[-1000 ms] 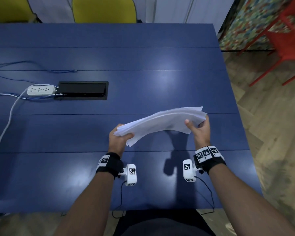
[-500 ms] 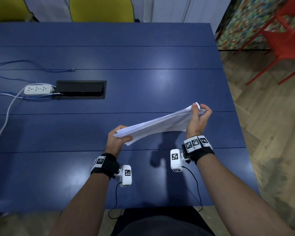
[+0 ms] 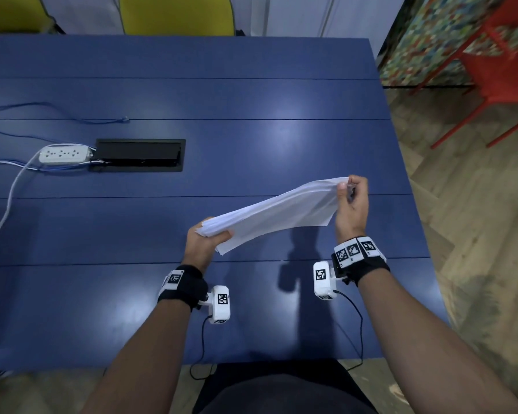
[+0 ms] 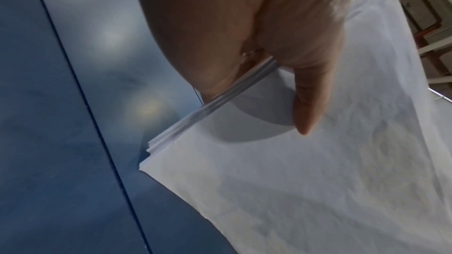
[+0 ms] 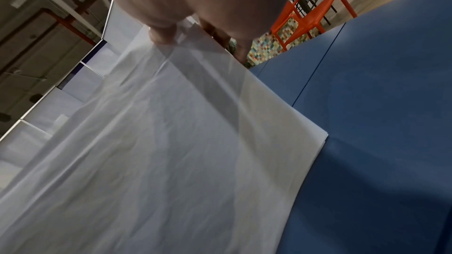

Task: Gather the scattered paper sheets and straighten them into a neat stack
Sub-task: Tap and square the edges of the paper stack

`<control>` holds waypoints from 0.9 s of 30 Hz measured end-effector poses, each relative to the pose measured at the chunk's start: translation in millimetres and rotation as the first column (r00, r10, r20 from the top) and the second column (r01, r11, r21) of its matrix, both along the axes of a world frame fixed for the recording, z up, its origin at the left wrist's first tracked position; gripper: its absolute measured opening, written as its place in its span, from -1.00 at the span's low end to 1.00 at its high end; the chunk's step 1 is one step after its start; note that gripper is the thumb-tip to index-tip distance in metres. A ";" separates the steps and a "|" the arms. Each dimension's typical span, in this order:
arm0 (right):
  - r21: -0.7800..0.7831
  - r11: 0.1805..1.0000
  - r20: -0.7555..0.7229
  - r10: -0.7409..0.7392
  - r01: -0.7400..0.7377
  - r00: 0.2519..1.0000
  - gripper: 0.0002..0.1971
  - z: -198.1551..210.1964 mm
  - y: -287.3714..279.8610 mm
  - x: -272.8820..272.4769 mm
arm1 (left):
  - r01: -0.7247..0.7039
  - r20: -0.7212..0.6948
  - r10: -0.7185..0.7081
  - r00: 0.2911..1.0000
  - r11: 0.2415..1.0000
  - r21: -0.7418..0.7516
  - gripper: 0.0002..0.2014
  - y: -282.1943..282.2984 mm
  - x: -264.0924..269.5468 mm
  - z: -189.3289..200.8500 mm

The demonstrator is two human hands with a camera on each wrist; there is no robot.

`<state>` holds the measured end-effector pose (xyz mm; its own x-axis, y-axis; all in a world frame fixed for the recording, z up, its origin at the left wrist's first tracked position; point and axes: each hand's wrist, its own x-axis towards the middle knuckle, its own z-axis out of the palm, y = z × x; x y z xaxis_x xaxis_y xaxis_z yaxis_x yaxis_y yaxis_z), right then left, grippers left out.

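Note:
A bundle of white paper sheets (image 3: 275, 213) hangs in the air above the blue table (image 3: 251, 130), slanting up from lower left to upper right. My left hand (image 3: 205, 239) grips its lower left end, thumb on top (image 4: 305, 103) and the sheet edges (image 4: 215, 107) fanned slightly uneven. My right hand (image 3: 350, 198) pinches the upper right corner (image 5: 186, 36) between thumb and fingers. The paper (image 5: 159, 142) sags and creases between the two hands. No loose sheets show on the table.
A white power strip (image 3: 65, 153) with cables lies beside a black cable hatch (image 3: 139, 155) at the left. Yellow chairs (image 3: 177, 13) stand behind the far edge. The table's right edge borders a wooden floor with a red chair (image 3: 497, 64).
My right hand rose and turned, shifting from holding the stack's right edge flat to pinching its top corner. The bundle tilted steeper, up on edge. My left hand kept its grip.

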<state>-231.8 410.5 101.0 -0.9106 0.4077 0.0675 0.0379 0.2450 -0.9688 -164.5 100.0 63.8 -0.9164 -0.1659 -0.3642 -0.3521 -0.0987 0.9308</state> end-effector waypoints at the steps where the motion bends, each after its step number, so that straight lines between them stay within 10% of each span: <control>1: 0.004 1.000 0.003 -0.004 0.004 1.000 -0.91 -0.8 1.8 -1.0 | 0.000 -0.002 0.000 1.000 1.000 0.003 -0.73 0.1 -0.2 0.5; 18: -0.069 0.979 0.067 -0.185 0.190 0.980 -0.78 8.1 -10.9 -20.8 | 0.045 -0.021 -0.046 0.999 0.998 -0.044 -0.84 7.1 -0.8 0.2; 27: 0.182 0.969 -0.060 0.181 -0.168 0.982 -0.95 -0.6 15.0 -10.4 | -0.016 0.006 0.016 1.000 1.000 0.018 -0.72 10.0 0.2 1.6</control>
<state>-242.2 425.4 100.4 -0.9562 0.2184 0.1947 -0.0919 0.4076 -0.9085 -164.3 110.0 65.4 -0.9114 -0.1738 -0.3730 -0.3560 -0.1214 0.9266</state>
